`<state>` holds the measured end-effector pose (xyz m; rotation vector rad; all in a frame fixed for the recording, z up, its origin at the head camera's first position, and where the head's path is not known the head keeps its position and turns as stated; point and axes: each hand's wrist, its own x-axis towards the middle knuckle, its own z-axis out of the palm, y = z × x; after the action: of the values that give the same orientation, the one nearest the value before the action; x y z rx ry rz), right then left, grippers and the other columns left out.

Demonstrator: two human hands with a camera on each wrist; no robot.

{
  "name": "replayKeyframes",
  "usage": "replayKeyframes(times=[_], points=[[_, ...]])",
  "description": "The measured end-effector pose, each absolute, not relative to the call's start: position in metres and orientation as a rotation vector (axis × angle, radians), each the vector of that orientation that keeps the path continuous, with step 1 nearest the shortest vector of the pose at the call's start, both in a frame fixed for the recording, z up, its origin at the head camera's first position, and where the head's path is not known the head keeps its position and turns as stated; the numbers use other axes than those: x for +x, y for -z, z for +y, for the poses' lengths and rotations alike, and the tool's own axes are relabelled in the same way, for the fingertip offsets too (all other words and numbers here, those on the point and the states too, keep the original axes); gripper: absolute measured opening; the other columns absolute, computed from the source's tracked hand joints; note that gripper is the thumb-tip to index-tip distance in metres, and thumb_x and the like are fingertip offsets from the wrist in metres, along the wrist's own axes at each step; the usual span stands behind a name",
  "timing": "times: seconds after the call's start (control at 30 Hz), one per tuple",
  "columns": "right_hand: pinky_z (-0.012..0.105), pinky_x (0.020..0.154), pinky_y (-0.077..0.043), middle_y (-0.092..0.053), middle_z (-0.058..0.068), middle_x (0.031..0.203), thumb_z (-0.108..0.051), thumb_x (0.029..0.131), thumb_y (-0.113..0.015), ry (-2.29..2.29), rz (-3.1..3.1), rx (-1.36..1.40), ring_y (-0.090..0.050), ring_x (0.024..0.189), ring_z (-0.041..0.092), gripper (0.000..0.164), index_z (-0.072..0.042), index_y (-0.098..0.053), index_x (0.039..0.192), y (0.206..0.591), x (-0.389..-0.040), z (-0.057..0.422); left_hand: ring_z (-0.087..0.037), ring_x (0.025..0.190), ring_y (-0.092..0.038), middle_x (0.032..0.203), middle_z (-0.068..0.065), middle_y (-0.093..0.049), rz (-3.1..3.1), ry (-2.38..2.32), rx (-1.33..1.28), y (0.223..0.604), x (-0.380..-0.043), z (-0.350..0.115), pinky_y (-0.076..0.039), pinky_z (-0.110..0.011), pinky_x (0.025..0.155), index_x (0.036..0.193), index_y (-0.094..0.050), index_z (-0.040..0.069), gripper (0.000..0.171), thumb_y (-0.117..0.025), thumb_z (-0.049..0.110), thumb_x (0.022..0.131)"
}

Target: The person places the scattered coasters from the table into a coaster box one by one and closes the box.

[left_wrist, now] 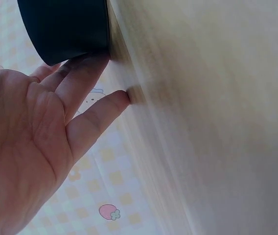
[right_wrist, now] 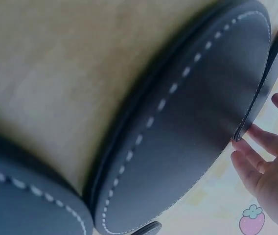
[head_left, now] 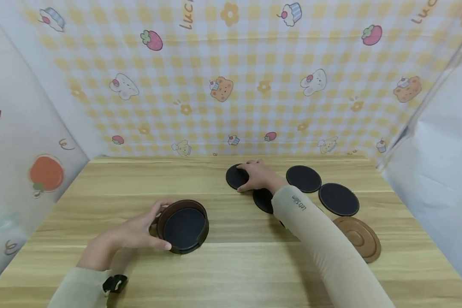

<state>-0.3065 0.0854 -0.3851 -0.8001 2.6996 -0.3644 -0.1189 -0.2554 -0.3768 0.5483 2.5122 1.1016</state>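
My left hand (head_left: pixel 138 231) grips a round dark brown leather coaster holder (head_left: pixel 205 226) from its left side, thumb at the notched front and fingers around the back. Inside the holder lies a black round coaster (head_left: pixel 185 229). In the left wrist view, fingertips meet the holder's outer wall (left_wrist: pixel 68 29), while the little finger reaches the wood. Farther back, my right hand (head_left: pixel 259 176) pinches the edge of another black coaster (head_left: pixel 234 176) between thumb and fingers. A white-stitched coaster (right_wrist: pixel 193 117) fills the right wrist view, just in front of the pinched one.
Under my right forearm a black coaster (head_left: pixel 262 200) is partly covered. Two more, a back coaster (head_left: pixel 304 179) and a right coaster (head_left: pixel 339 199), lie beyond the sleeve. A brown round lid-like disc (head_left: pixel 363 237) sits at the right. A patterned cloth (head_left: pixel 223 115) hangs behind the wooden table (head_left: pixel 215 278).
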Motion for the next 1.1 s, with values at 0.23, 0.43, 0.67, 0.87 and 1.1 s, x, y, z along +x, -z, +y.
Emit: replayKeyframes(times=[0.23,0.43,0.67,0.87,1.1], points=[[0.053,0.109,-0.037,-0.035,0.019,0.158,-0.046,0.084,-0.076,0.377,2.702,-0.817,-0.034,0.137,0.045,0.081,-0.019,-0.041,0.152,0.383,-0.304,0.083,-0.052,0.139,-0.035,0.147,-0.022,-0.046,2.522,-1.099,0.559,0.378,-0.120,-0.257,-0.038,-0.065,0.101,0.150,-0.021,0.011,0.100,-0.085,0.037,0.076],[0.053,0.109,-0.037,-0.031,0.019,0.159,-0.047,0.084,-0.075,0.401,2.712,-0.819,-0.033,0.138,0.045,0.079,-0.019,-0.043,0.151,0.382,-0.303,0.083,-0.052,0.140,-0.034,0.149,-0.023,-0.043,2.518,-1.090,0.548,0.379,-0.121,-0.257,-0.038,-0.066,0.102,0.150,-0.021,0.011,0.101,-0.085,0.037,0.077],[0.052,0.108,-0.039,-0.032,0.016,0.159,-0.049,0.084,-0.075,0.390,2.700,-0.841,-0.034,0.135,0.042,0.078,-0.022,-0.044,0.150,0.377,-0.294,0.082,-0.053,0.140,-0.033,0.149,-0.023,-0.042,2.516,-1.089,0.552,0.380,-0.121,-0.257,-0.038,-0.066,0.102,0.150,-0.020,0.011,0.101,-0.085,0.037,0.077],[0.053,0.109,-0.037,-0.031,0.018,0.160,-0.049,0.084,-0.075,0.453,2.678,-0.843,-0.032,0.137,0.045,0.078,-0.022,-0.044,0.150,0.378,-0.288,0.080,-0.054,0.139,-0.034,0.147,-0.024,-0.042,2.512,-1.098,0.563,0.380,-0.120,-0.257,-0.037,-0.067,0.102,0.150,-0.020,0.009,0.101,-0.085,0.036,0.077],[0.056,0.112,-0.034,-0.033,0.018,0.159,-0.050,0.083,-0.074,0.485,2.675,-0.871,-0.030,0.142,0.046,0.078,-0.023,-0.045,0.150,0.374,-0.280,0.075,-0.053,0.139,-0.033,0.147,-0.025,-0.041,2.501,-1.109,0.567,0.378,-0.119,-0.256,-0.038,-0.066,0.102,0.150,-0.019,0.008,0.101,-0.085,0.035,0.078]])
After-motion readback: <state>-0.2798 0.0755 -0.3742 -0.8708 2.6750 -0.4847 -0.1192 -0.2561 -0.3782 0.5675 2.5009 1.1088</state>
